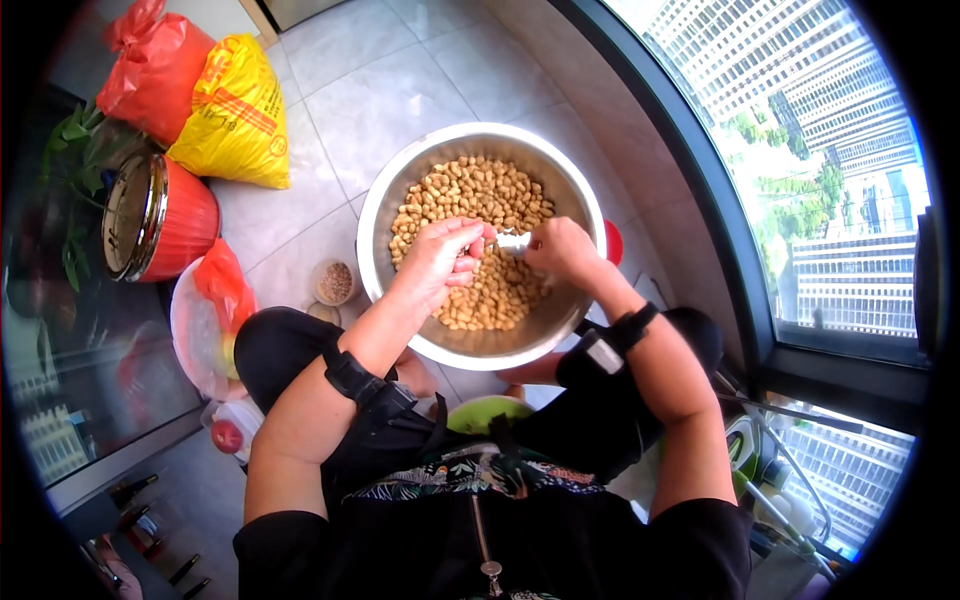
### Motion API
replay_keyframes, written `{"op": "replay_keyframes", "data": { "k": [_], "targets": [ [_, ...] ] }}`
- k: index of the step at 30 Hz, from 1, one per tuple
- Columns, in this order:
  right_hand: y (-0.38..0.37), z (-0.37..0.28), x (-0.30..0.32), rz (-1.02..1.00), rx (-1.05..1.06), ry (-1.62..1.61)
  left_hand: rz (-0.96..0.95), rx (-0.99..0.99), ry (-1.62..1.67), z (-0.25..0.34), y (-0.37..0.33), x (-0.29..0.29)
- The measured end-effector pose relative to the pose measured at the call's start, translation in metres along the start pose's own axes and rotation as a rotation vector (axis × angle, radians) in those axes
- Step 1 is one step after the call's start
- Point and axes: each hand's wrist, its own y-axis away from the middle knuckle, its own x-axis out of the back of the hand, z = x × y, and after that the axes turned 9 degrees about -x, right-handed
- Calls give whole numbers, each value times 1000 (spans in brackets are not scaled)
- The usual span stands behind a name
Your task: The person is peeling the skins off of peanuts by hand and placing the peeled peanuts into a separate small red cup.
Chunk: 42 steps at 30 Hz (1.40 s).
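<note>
In front of me spreads a floor [370, 70] of large, pale-grey tiles with thin joints. My wide, round, silver metal basin [480, 130] appears to stand on it. To my left sit a small round tub [316, 290], a round red bucket-like container [185, 220] with a shiny rim, and a bulging yellow plastic bag [235, 120].

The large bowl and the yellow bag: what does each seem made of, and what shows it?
Large bowl: probably stainless steel, satin finish, judging by its silvery grey sheen. Yellow bag: likely thin plastic, slightly glossy, judging by its creases and highlights.
</note>
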Motion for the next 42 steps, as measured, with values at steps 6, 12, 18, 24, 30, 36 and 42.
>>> {"op": "replay_keyframes", "data": {
  "k": [6,12,18,24,30,36,42],
  "targets": [
    [5,-12,26,-255,14,-918,-3,99,-85,-6,0,-4],
    [16,-32,27,-100,141,-944,3,89,-84,-7,-3,-7],
    [30,-46,35,18,282,-802,6,116,-14,-2,-2,-7],
    [30,-43,32,-24,261,-911,2,138,60,-2,-3,-9],
    [27,-42,25,35,310,-881,11,102,74,-1,-3,0],
    [22,-38,18,-42,246,-1196,9,26,118,0,-1,-2],
    [40,-62,38,240,477,-630,46,-27,172,-5,-2,0]
  ]
}}
